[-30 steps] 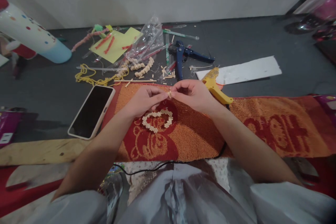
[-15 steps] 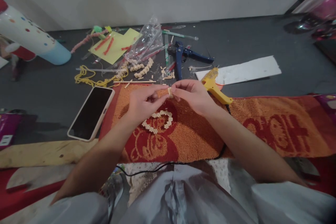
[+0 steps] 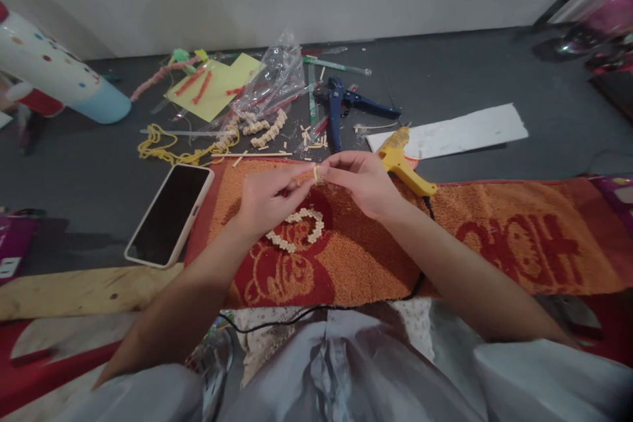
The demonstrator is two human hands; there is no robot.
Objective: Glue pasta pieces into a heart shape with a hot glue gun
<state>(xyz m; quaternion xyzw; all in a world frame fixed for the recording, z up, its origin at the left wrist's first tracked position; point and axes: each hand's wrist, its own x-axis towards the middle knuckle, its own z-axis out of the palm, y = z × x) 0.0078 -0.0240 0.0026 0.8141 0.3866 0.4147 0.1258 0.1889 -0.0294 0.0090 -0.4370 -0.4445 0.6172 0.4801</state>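
Pinching a small pale wooden piece (image 3: 318, 175) with the right hand (image 3: 364, 183), a person brings the left hand's (image 3: 267, 203) thumb and forefinger to its other side; whether these grip it, I cannot tell. The step looks like adjusting the piece, which calls for a light, steady hold. Beneath the left hand, a heart (image 3: 288, 246) lies on a towel (image 3: 370, 257). Since a second ago, that thumb and forefinger have spread, and the left hand covers more of the heart.

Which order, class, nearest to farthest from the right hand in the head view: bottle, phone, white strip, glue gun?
1. Glue gun: beside the right hand
2. White strip: farther right
3. Phone: to the left
4. Bottle: far upper left
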